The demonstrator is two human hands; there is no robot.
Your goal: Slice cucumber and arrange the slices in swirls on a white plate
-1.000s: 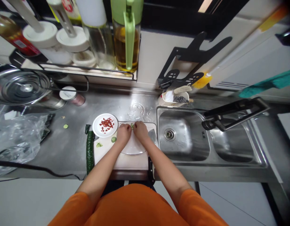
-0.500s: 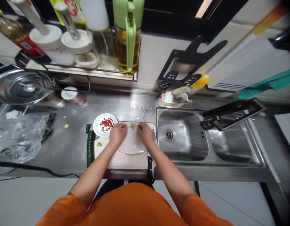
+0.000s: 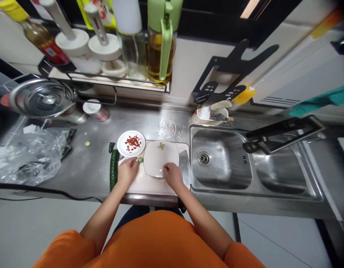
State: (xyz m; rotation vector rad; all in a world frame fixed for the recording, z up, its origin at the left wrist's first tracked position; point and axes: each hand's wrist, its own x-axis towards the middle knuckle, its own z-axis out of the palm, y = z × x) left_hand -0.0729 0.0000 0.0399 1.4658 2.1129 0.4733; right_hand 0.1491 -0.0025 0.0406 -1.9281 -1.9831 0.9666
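You are in a kitchen, as the double-bowl sink, the seasoning rack, the oil dispenser and the cutting board show.

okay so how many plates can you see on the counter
2: a round white plate holding red pieces, and, to its right, a squarish white plate on the cutting board. Others could be hidden.

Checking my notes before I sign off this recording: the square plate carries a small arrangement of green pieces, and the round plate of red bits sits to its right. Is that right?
One side is wrong: the head view shows the round plate of red bits to the left of the square plate.
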